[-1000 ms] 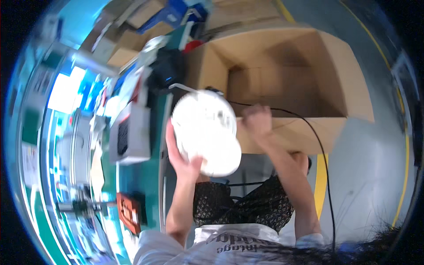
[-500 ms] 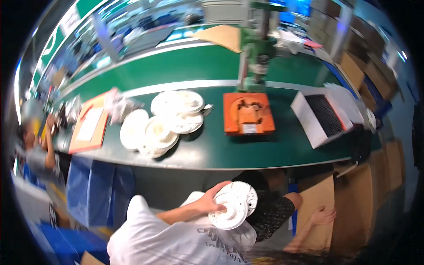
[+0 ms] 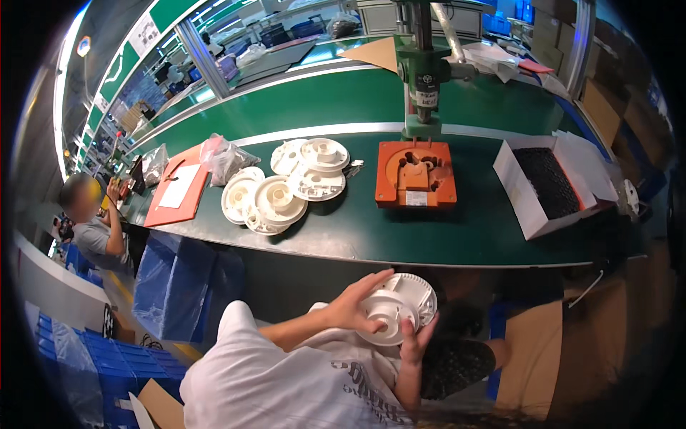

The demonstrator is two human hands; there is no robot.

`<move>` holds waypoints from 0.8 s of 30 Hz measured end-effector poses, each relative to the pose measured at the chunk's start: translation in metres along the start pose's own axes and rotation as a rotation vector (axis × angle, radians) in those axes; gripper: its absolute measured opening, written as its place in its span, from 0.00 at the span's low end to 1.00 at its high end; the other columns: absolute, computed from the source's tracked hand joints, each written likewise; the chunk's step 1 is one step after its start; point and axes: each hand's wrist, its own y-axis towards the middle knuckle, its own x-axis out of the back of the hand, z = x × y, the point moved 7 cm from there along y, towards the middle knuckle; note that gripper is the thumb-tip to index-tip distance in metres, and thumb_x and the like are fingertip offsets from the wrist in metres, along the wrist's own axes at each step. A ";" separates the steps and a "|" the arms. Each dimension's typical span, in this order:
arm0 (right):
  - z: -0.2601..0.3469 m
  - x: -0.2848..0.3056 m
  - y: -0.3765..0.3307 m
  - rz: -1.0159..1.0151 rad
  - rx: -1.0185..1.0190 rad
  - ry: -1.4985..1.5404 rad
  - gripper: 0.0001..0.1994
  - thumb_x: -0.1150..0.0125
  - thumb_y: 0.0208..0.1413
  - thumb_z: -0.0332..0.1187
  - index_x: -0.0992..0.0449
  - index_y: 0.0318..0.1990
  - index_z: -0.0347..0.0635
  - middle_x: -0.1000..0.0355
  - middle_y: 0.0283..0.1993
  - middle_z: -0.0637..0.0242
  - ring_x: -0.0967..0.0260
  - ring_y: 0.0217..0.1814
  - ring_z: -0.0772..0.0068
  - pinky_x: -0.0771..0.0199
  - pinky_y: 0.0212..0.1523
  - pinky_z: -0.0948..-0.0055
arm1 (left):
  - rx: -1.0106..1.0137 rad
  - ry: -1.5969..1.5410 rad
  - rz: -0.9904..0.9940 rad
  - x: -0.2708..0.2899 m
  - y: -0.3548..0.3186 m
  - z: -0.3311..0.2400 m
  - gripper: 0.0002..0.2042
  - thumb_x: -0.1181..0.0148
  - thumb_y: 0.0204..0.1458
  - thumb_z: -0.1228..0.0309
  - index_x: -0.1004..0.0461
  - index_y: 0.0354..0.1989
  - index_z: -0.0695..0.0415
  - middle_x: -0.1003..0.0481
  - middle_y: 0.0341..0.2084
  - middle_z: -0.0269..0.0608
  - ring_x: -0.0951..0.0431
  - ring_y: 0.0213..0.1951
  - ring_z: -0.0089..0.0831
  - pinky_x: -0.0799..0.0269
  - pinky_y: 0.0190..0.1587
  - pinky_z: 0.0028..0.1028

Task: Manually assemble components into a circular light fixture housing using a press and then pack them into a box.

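Observation:
Over my lap, in front of the table edge, I hold a white round plastic housing [image 3: 393,306] with a stepped hub and a ribbed rim. My left hand [image 3: 355,303] grips it from the left, thumb near the hub and fingers along the far edge. My right hand [image 3: 417,342] is closed on its lower right edge, the thumb up against the face. Beyond my hands, several similar white round plastic parts [image 3: 277,200] lie grouped on the green table [image 3: 343,236]. To their right stands an orange fixture block [image 3: 414,174] with a shaped recess.
A green press [image 3: 421,79] rises behind the fixture. On the right is a white box [image 3: 514,189] of dark pieces; below it stands a cardboard box [image 3: 529,357]. Plastic bags [image 3: 227,161] and an orange board [image 3: 175,189] lie leftward. Another person [image 3: 100,229] works at far left.
My right hand has come from the cardboard box at the right to the housing and now grips it. My left hand still holds the housing, which has shifted slightly right and up in view.

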 end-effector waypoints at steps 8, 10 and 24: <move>0.023 -0.102 0.008 0.612 0.054 -0.069 0.47 0.31 0.52 0.56 0.48 0.67 0.34 0.38 0.64 0.51 0.32 0.60 0.56 0.34 0.61 0.59 | -0.167 0.300 -0.883 0.160 -0.104 -0.017 0.53 0.22 0.34 0.50 0.42 0.68 0.63 0.34 0.60 0.50 0.30 0.58 0.39 0.33 0.61 0.37; 0.032 -0.126 0.024 0.722 0.083 -0.179 0.36 0.30 0.53 0.46 0.39 0.63 0.35 0.34 0.60 0.52 0.29 0.57 0.59 0.28 0.55 0.64 | -0.145 0.016 -1.329 0.223 -0.148 -0.010 0.48 0.25 0.40 0.55 0.44 0.68 0.64 0.33 0.58 0.46 0.31 0.59 0.38 0.33 0.61 0.37; 0.022 -0.326 0.176 0.918 0.735 -1.663 0.62 0.17 0.30 0.41 0.56 0.72 0.40 0.65 0.76 0.44 0.64 0.77 0.34 0.54 0.73 0.44 | 0.390 0.541 -1.780 0.443 -0.234 0.186 0.38 0.26 0.46 0.61 0.38 0.62 0.68 0.33 0.54 0.58 0.33 0.57 0.46 0.38 0.61 0.39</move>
